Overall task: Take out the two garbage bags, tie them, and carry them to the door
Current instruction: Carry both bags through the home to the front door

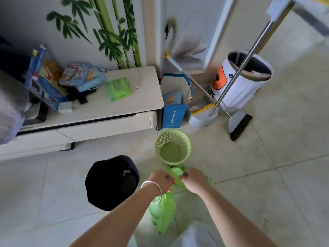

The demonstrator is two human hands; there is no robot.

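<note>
A green garbage bag [175,172] is bunched between my two hands, just in front of an empty green mesh wastebasket [173,146] on the floor. My left hand [162,180], a silver bangle on its wrist, grips the bag's left side. Beside it, my right hand [193,180] pinches the bag's right side. More green plastic [162,213] hangs below my left wrist; whether it is a second bag or part of the same one I cannot tell.
A black hat [112,182] lies on the tiles to the left. A low white cabinet [114,111] holds snack packets and a pack of green bags [118,89]. A blue paper bag [175,107], dustpan, broom [239,126] and white bin [247,79] stand behind the basket.
</note>
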